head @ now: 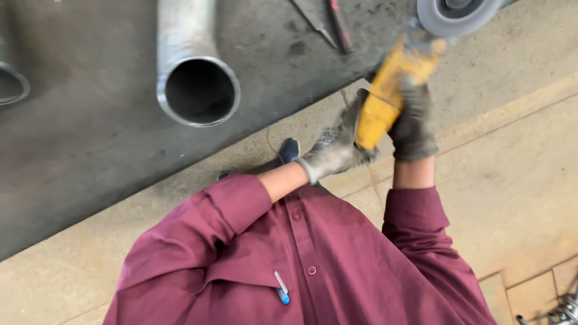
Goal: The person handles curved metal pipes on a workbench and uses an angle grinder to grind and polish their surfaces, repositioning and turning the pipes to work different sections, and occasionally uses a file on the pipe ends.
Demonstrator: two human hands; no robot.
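I hold a yellow angle grinder (385,99) in front of my chest with both gloved hands. Its grey disc (457,13) points away from me, at the top edge of the view. My left hand (331,150), in a dirty grey glove, grips the rear end of the grinder body. My right hand (412,120), in a darker glove, wraps the body further up, just behind the disc guard. My maroon shirt (301,259) fills the bottom of the view, and one dark blue shoe (289,149) shows below my left wrist.
A wide steel pipe (195,84) lies with its mouth towards me on a dark metal surface (90,138). Another pipe end (9,84) shows at the left edge. Slim hand tools (331,21) lie at the top. Metal parts (563,310) sit on the concrete floor (512,198), bottom right.
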